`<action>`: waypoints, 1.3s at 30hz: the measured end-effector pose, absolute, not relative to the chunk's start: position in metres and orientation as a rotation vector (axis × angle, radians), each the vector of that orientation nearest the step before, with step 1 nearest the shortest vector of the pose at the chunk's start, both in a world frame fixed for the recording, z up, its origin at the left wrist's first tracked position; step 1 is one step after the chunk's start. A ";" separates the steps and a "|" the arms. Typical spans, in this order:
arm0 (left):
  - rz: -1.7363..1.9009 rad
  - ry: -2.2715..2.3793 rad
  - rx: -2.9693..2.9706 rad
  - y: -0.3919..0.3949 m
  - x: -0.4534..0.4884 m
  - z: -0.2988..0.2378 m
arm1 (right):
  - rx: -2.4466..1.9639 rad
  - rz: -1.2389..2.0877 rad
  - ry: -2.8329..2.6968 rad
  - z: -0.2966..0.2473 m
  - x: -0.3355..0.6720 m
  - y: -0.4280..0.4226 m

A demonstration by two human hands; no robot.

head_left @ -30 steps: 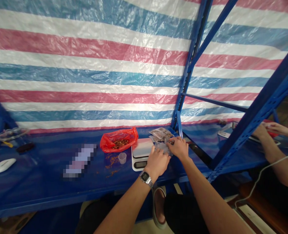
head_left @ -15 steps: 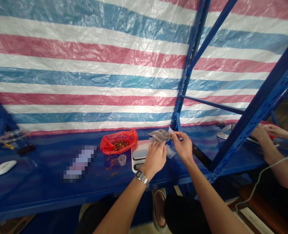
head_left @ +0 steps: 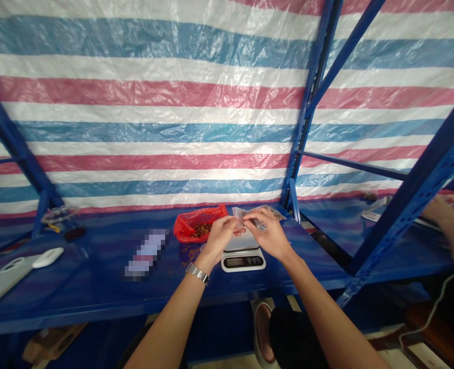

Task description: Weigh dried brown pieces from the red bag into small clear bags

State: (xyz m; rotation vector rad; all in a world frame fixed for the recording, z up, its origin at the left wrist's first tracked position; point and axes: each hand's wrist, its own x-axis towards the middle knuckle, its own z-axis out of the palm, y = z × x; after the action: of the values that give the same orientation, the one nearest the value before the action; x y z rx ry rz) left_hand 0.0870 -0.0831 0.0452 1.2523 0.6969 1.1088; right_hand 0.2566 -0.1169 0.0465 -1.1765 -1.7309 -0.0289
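Both of my hands are raised above a small white digital scale (head_left: 243, 258) on the blue shelf. My left hand (head_left: 220, 237) and my right hand (head_left: 269, 234) each pinch an edge of a small clear plastic bag (head_left: 243, 217) held between them. A red plastic bag (head_left: 196, 227) with brown bits inside lies open just left of the scale. Behind my hands lies a pile of filled clear bags (head_left: 271, 211). Loose brown bits (head_left: 190, 252) are scattered on the shelf under my left hand.
A blurred-out patch (head_left: 146, 253), a white device (head_left: 47, 257), a grey flat object (head_left: 0, 281) and a clear container (head_left: 60, 215) lie to the left. A blue upright post (head_left: 307, 113) stands behind the scale. Another person's arm (head_left: 452, 230) works at the far right.
The view has shifted right and down. My hands have lifted from the bag pile at the scale's right and now hold a clear bag together above the scale.
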 end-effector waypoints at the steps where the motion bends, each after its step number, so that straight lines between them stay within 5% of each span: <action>1: 1.112 0.699 1.266 -0.085 0.081 0.048 | -1.176 -0.028 -1.713 0.048 0.253 -0.117; 18: 1.199 0.780 1.424 -0.089 0.031 0.059 | -1.183 0.400 -1.461 0.055 0.183 -0.107; 30: 1.279 0.812 1.204 -0.097 0.043 0.060 | -1.432 -0.064 -1.583 0.061 0.169 -0.116; 39: 1.447 0.702 1.127 -0.081 0.026 0.066 | -1.242 0.061 -1.358 0.046 0.172 -0.098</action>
State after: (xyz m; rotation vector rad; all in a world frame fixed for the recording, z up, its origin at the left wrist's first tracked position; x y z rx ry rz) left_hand 0.0264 -0.0806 0.0656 1.1268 0.7018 1.4467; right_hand 0.1724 -0.0979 0.0460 -1.2421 -1.3581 0.0612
